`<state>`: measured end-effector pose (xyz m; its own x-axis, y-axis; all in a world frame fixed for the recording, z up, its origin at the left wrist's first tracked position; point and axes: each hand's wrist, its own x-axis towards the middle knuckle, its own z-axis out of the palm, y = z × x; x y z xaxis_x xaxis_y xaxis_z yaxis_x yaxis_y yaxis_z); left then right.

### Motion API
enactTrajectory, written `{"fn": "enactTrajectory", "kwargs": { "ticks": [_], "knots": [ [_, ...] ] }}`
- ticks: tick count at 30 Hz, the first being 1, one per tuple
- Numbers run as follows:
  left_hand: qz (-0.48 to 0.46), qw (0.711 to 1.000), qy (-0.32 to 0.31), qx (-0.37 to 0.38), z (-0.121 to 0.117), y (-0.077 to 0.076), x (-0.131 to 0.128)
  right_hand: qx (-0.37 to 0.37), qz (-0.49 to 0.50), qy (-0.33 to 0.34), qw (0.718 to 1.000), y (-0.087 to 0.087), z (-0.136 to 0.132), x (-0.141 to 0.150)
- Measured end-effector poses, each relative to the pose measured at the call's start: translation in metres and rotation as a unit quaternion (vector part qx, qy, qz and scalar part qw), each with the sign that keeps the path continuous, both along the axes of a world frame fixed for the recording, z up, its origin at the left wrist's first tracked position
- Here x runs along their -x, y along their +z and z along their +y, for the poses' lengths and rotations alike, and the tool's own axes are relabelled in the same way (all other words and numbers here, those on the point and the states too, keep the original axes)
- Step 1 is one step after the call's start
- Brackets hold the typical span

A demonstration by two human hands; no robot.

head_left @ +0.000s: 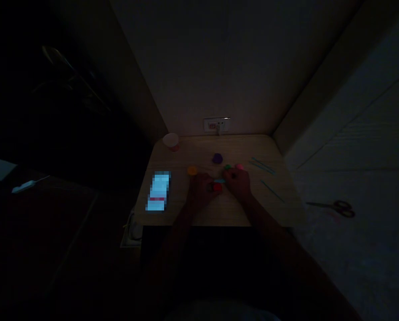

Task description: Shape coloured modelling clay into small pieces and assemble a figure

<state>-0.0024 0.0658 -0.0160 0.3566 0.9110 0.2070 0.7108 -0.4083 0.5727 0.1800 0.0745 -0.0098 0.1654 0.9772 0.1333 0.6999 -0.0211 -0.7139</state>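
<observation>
At the table's [229, 216] far left corner we see a cup [171, 141], its contents too dark to make out. Nearer us, our left hand [200, 191] pinches a red lump [217, 187] beside a blue strip [219, 181]. Our right hand [240, 182] curls, knuckles up, just beside a green lump [227, 167]; we cannot tell whether it grips anything.

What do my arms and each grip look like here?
Your left forearm and right forearm look bare, with no sleeve or watch visible. The left grip and right grip seem ungloved; it's too dark to make out rings or markings.
</observation>
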Motion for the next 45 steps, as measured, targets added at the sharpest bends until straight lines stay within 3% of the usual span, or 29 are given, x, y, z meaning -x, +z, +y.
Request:
{"fn": "enactTrajectory", "kwargs": {
  "ticks": [9,21,28,38,45],
  "knots": [
    [-0.087,0.996,-0.005,0.006,-0.001,-0.005,0.005,-0.046,0.129,-0.002,0.991,-0.006,-0.001,-0.004],
    [-0.094,0.996,-0.013,0.005,-0.005,0.004,0.0,-0.008,-0.04,0.019,0.999,0.0,-0.005,0.002],
    [-0.054,0.998,-0.002,-0.036,-0.007,0.001,0.0,-0.001,-0.025,0.008,1.0,0.003,-0.003,0.003],
    [-0.025,0.999,-0.006,-0.037,-0.005,0.004,-0.001,0.013,-0.055,0.015,0.998,0.006,0.0,0.013],
    [-0.038,0.999,-0.015,-0.036,-0.005,0.003,-0.001,-0.025,-0.021,0.033,0.999,0.0,0.001,0.015]
  ]
}}
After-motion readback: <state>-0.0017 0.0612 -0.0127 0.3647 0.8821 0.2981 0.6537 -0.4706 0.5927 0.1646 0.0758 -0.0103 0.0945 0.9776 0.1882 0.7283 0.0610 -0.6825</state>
